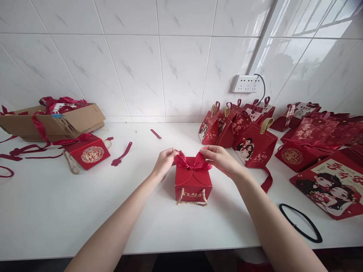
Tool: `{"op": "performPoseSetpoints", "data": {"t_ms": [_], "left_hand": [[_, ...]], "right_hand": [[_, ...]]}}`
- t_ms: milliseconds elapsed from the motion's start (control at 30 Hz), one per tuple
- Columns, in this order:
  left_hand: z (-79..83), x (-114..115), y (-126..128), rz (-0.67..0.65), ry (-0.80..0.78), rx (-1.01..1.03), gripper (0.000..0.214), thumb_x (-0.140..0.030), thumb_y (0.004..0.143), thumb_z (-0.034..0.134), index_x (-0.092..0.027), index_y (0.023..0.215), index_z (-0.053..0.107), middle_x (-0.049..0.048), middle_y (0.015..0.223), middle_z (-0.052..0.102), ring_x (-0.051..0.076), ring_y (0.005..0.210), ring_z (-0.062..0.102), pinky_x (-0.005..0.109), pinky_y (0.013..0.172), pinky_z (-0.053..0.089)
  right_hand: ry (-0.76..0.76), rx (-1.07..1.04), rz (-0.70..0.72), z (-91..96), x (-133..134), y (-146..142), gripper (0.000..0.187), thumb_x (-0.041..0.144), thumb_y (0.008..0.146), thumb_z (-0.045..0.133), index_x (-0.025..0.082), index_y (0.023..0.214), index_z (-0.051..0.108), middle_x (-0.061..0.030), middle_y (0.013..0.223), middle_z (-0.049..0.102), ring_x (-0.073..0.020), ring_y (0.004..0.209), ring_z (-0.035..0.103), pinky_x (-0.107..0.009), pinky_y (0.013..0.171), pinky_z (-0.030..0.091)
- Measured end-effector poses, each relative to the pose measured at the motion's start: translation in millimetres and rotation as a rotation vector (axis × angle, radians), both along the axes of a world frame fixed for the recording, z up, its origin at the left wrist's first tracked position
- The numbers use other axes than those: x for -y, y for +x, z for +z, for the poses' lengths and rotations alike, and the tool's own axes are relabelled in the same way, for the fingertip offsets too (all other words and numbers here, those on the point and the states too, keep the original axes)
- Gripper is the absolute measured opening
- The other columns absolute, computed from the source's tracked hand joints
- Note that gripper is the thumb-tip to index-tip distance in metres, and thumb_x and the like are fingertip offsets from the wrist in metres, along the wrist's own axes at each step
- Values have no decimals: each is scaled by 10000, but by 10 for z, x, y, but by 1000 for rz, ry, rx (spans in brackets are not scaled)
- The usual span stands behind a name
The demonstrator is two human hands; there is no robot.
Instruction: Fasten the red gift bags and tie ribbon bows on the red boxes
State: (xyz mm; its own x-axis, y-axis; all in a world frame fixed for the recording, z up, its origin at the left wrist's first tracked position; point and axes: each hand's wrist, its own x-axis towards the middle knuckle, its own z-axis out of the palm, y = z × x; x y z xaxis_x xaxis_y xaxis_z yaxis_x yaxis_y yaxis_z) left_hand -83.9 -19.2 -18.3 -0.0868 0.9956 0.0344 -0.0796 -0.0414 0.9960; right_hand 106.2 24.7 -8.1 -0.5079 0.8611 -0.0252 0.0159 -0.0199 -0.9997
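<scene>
A small red gift box with a gold rope handle stands on the white table in front of me. A red ribbon bow sits on its top. My left hand pinches the bow's left loop with closed fingers. My right hand pinches the right loop the same way. Both hands rest at the box's top edge.
An open cardboard carton with red ribbons lies at the far left, a flat red box beside it. Several finished red gift boxes and bags crowd the right. A black loop lies near the front right. A socket is on the tiled wall.
</scene>
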Motion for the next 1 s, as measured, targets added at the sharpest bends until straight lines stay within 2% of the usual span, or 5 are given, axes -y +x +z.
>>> {"op": "performPoseSetpoints", "data": {"t_ms": [200,633,800,867,1000], "left_hand": [[6,5,5,70,-2,46,272,-268,645,580,-174,505,367,-53,558,435,76,538,418,223,562,433],[43,19,-12,-4,-113,17,113,-250,662,581,-173,653,499,-19,634,563,111,580,530,261,603,456],[107,10,-180,-134,-144,-141,180,-355,698,593,-175,698,593,35,831,622,171,821,577,286,716,472],[156,17,-293,-32,-116,-254,231,-409,707,602,-194,783,636,55,991,624,199,944,558,272,723,465],[340,113,-467,72,-66,-424,320,-493,721,590,-181,647,591,37,694,591,160,656,540,246,544,390]], "right_hand": [[-30,-19,-83,14,5,-14,274,397,698,693,152,671,571,-16,674,601,-110,614,560,-258,635,430],[-82,181,-60,-3,-12,0,261,351,707,693,183,882,596,-17,736,625,-127,691,574,-254,641,456],[31,314,-146,84,-34,150,323,458,729,655,187,899,605,-68,917,602,-151,760,552,-274,639,450],[128,319,-220,170,4,219,346,510,740,624,184,851,586,-61,844,585,-145,708,528,-278,621,433],[263,328,43,332,147,298,459,626,760,538,180,663,489,2,607,488,-105,564,433,-262,551,355]]}}
